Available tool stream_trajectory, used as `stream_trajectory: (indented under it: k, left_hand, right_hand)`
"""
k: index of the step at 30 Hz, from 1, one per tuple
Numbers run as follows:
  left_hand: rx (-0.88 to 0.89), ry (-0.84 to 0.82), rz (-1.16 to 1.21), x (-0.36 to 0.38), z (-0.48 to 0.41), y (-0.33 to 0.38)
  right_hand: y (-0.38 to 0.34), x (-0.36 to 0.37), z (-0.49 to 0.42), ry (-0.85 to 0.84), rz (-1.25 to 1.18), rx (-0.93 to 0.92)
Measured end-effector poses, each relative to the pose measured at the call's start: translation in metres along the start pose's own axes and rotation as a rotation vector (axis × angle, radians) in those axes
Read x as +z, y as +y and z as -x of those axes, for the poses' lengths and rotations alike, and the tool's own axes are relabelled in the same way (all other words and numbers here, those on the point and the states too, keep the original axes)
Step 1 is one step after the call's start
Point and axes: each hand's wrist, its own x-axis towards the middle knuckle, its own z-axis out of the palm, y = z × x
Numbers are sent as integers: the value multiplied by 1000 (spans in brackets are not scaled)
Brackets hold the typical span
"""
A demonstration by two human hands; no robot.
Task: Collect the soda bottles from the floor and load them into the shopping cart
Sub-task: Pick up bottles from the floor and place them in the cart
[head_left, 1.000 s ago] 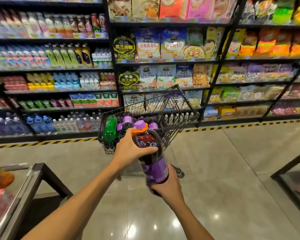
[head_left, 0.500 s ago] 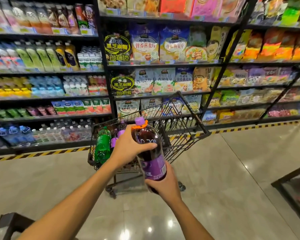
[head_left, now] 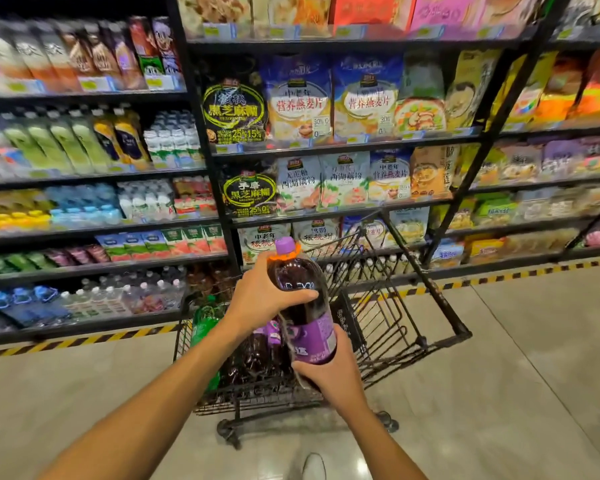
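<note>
Purple bottle [head_left: 303,306] held upright above the cart [head_left: 388,327], left hand [head_left: 260,299] wrapped round its shoulder, right hand [head_left: 329,372] gripping its base, green bottle [head_left: 205,322] and purple bottles [head_left: 257,351] lying inside the cart.

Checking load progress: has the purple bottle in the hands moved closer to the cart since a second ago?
Yes. The purple bottle, gripped by the left hand and right hand, now hangs over the shopping cart basket; earlier it was short of it.
</note>
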Motion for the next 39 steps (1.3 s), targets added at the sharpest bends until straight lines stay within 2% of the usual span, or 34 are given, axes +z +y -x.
stream_trajectory:
  k: [7, 13, 20, 30, 35, 39]
  left_hand:
    - [-63, 17, 11, 5, -102, -25]
    - [-148, -38, 0, 9, -164, -67]
    - [-360, -37, 9, 38, -219, -153]
    - [-531, -330, -128, 83, -289, -260]
    - [-666, -451, -100, 116, -320, -356]
    - [-718, -426, -124, 109, -323, -334]
  right_hand:
    - [7, 16, -104, -88, -19, 35]
    - [16, 44, -143, -98, -12, 147]
    - [59, 94, -178, -157, -68, 338]
    - [122, 148, -198, -191, -75, 661]
    - [140, 161, -216, -263, -25, 742]
    - [136, 162, -227, -319, 15, 786]
